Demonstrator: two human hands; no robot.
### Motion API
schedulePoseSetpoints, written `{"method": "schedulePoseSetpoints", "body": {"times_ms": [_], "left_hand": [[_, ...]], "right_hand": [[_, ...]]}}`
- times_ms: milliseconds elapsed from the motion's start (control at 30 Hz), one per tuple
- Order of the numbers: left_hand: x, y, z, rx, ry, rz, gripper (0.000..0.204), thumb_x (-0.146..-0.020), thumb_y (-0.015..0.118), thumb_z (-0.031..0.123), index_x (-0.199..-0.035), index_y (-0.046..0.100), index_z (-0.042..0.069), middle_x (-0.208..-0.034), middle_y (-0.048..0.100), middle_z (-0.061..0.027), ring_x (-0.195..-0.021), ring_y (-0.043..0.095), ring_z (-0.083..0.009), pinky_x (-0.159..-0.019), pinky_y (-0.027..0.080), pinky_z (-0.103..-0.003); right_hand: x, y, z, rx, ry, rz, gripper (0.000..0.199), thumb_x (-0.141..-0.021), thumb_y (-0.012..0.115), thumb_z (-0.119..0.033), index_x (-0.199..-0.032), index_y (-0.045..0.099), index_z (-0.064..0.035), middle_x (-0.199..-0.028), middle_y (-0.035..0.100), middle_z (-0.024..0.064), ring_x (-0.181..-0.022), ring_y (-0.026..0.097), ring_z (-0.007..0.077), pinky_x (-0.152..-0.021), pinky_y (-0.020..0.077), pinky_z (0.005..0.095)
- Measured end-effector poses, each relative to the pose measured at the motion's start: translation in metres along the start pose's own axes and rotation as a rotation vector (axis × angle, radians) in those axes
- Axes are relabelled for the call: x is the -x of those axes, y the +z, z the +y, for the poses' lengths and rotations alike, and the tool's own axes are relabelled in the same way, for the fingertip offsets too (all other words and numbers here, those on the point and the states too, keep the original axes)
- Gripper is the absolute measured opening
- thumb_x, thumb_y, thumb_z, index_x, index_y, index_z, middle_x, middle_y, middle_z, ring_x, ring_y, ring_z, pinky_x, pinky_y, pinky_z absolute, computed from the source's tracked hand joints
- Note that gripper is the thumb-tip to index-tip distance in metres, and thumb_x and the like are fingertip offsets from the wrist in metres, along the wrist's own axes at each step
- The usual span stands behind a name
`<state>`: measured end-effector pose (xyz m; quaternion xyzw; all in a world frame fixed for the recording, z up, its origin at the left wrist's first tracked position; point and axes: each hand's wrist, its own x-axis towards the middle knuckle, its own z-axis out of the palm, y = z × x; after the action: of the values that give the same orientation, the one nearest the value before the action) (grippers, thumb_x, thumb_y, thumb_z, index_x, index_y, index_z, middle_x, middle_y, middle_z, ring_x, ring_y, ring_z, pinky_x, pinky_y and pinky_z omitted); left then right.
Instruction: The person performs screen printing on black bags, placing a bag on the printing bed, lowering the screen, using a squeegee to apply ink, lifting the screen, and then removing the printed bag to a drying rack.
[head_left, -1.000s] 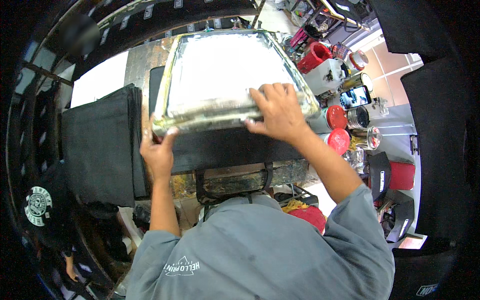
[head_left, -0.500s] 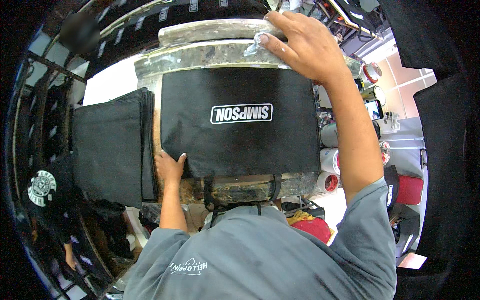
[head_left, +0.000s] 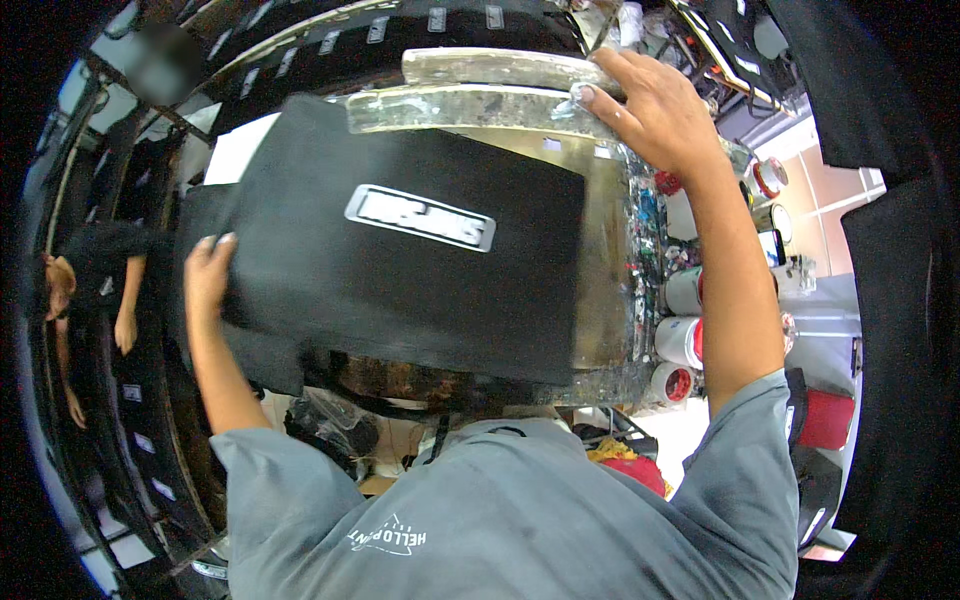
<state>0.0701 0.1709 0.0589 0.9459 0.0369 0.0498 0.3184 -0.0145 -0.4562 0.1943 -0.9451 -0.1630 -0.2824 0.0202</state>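
A black fabric bag (head_left: pixel 400 300) with white boxed lettering printed on it is tilted and shifted over the work board. My left hand (head_left: pixel 208 268) is closed on its left edge, thumb on top. My right hand (head_left: pixel 655 105) grips the right end of a paint-stained frame (head_left: pixel 500 72), made of long light bars, at the far side of the board. A small whitish smeared wad (head_left: pixel 572 102) sits by my right thumb. Beneath the bag, a stack of black bags (head_left: pixel 205 210) is mostly hidden. The bag's dark handles hang at its near edge.
The paint-spattered board (head_left: pixel 605 270) shows right of the bag. White paint tubs (head_left: pixel 680 340) and cans line its right side. Racks of printed black bags (head_left: pixel 400 30) stand beyond and to the left, where another person (head_left: pixel 110 270) leans in. A red container (head_left: pixel 825 410) is at right.
My left hand has pulled the bag leftward off the board, turning it and covering the stack. My right hand stays on the frame. Another person's head and arms have come into view at left.
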Motion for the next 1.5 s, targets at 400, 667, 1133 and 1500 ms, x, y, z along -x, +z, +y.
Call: {"method": "schedulePoseSetpoints", "body": {"times_ms": [400,667,1133,1500], "left_hand": [[0.006,-0.030,-0.006,-0.544,-0.065,0.479,0.051,-0.094,0.070,0.045,-0.126,0.060,0.007,-0.113,0.066,-0.0207,-0.104,0.066,-0.0369,-0.090,0.053,-0.051],[0.294,0.241,0.078,0.231,0.242,-0.480,0.035,-0.093,0.073,0.044,-0.103,0.078,0.011,-0.098,0.076,-0.0123,-0.092,0.073,-0.0328,-0.080,0.057,-0.042],[0.170,0.144,0.018,-0.062,0.629,0.153,0.019,-0.095,0.066,0.015,-0.110,0.070,0.003,-0.091,0.069,-0.0152,-0.082,0.067,-0.0361,-0.071,0.055,-0.046],[0.103,0.167,-0.081,-0.731,0.008,-0.055,0.044,-0.101,0.061,0.039,-0.125,0.059,0.002,-0.120,0.062,-0.0194,-0.107,0.065,-0.0386,-0.086,0.058,-0.046]], "right_hand": [[0.004,0.001,-0.004,0.036,0.027,-0.071,0.060,-0.100,0.050,-0.059,-0.118,0.063,-0.0038,-0.102,0.067,0.0220,-0.102,0.063,0.0416,-0.089,0.0484,0.0506],[0.012,0.006,-0.002,0.060,0.062,-0.130,0.058,-0.100,0.055,-0.049,-0.134,0.058,-0.0019,-0.123,0.064,0.0248,-0.116,0.060,0.0433,-0.100,0.0455,0.0488],[0.005,0.003,0.002,0.077,0.105,-0.203,0.059,-0.102,0.054,-0.045,-0.140,0.057,-0.0007,-0.139,0.059,0.0260,-0.129,0.055,0.0425,-0.110,0.0416,0.0473],[0.002,0.000,0.001,0.047,0.119,-0.149,0.062,-0.099,0.055,-0.053,-0.133,0.060,-0.0005,-0.128,0.064,0.0262,-0.121,0.058,0.0439,-0.104,0.0441,0.0485]]}}
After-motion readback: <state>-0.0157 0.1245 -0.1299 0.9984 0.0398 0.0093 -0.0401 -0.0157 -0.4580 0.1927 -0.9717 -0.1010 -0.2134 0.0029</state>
